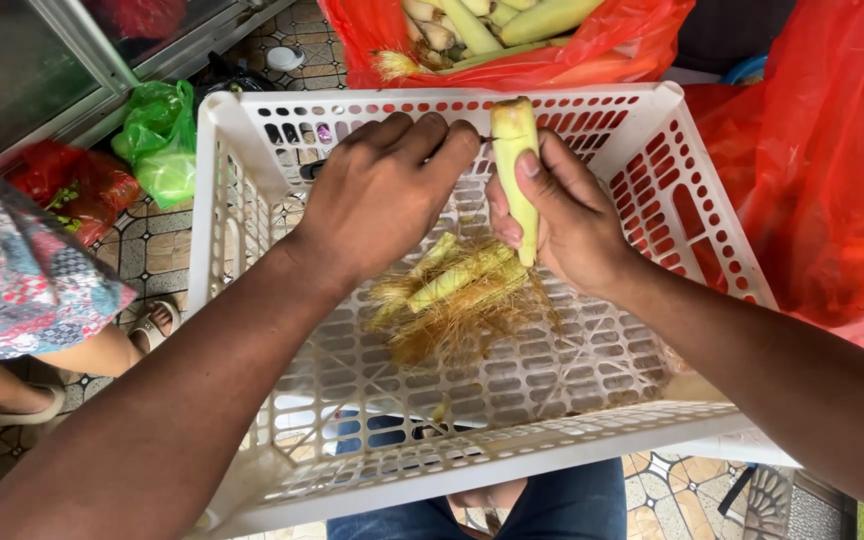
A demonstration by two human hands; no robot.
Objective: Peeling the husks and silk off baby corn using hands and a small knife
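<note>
My right hand (557, 215) grips a pale yellow-green baby corn ear (514, 150) upright over a white perforated plastic crate (697, 165). My left hand (382, 190) is closed, its fingertips touching the ear near its top; a small dark tip shows between the fingers and the ear, and I cannot tell what it is. Below the hands, peeled husks and brownish silk (457, 300) lie on the crate's floor.
A red plastic bag (612, 45) at the top holds several more ears. More red plastic (832, 170) fills the right side. A green bag (160, 140) lies on the tiled floor at the left, near another person's patterned clothing (22, 270) and sandalled foot (152, 322).
</note>
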